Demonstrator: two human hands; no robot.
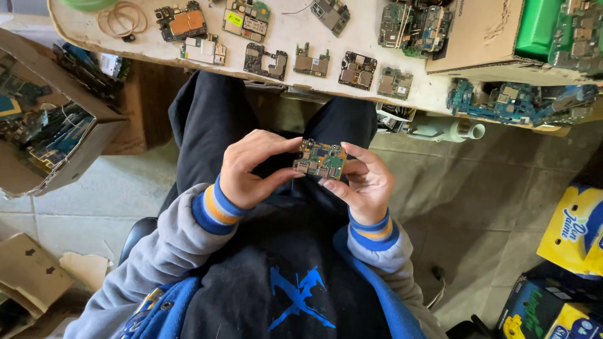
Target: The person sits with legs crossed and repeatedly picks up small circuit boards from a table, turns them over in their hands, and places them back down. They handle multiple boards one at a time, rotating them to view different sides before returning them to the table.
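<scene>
The pale, worn bench (289, 34) runs across the top of the view, carrying a scatter of small bare circuit boards (311, 64), a loop of tan rubber bands (122, 19) and an open brown cardboard box (483, 37) of further boards at the far right. A second brown cardboard carton (38, 182) of boards sits on the grey tiled floor (490, 188) to the person's left. The person is seated below the bench edge, both hands raised over the lap. The left hand (251, 169) pinches the left edge of a small green-and-gold rectangular circuit board (320, 159) between thumb and fingers; the right hand (367, 185) cups it from below and the right, fingertips on its lower edge. The board is held roughly level, component side up, well clear of the bench. In my judgement the hold is sound: contact stays on the edges. It would be wise to keep fingers off the components, avoid flexing the board, and keep it over the lap in case it slips.
</scene>
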